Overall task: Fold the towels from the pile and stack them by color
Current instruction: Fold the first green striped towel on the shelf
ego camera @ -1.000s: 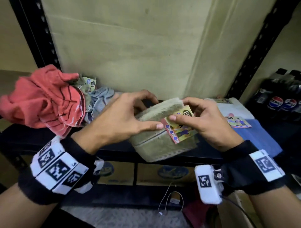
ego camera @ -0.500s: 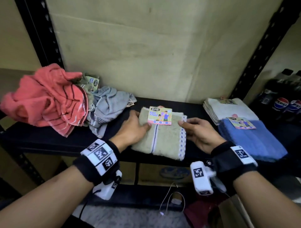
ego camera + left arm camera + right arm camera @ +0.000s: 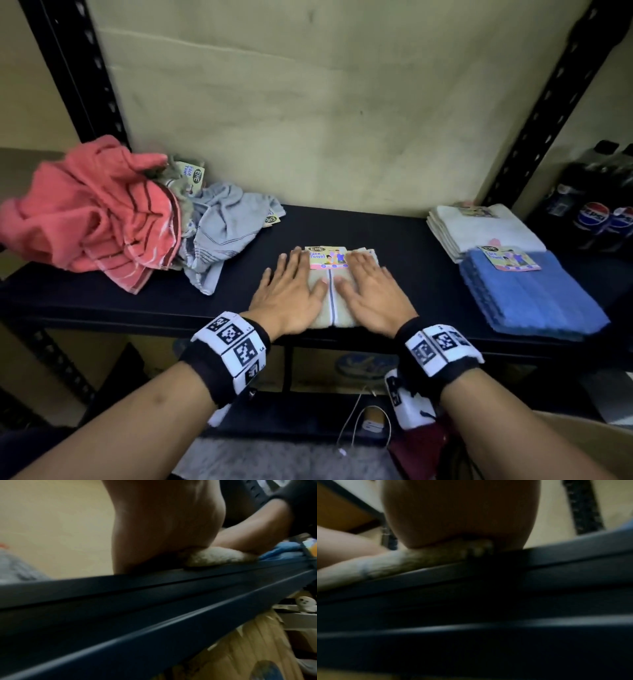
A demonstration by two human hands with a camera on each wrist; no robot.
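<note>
I see my left hand (image 3: 289,298) and right hand (image 3: 371,294) flat on the beige towel (image 3: 331,301), fingers spread. The wrist views are blurred, but the palms seem to press it onto the shelf (image 3: 102,301).

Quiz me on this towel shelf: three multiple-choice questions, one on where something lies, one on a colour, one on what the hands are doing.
1. Where is the unfolded pile?
A. left end of the shelf
B. right end
C. on the floor

2. What colour is the folded stack nearest the shelf's front on the right?
A. red
B. blue
C. black

3. How are the hands on the beige towel?
A. pinching its label
B. lifting it
C. pressing flat

Answers:
1 A, the crumpled heap sits left.
2 B, blue lies before the white stack.
3 C, left hand and right hand lie with fingers straight.
</note>
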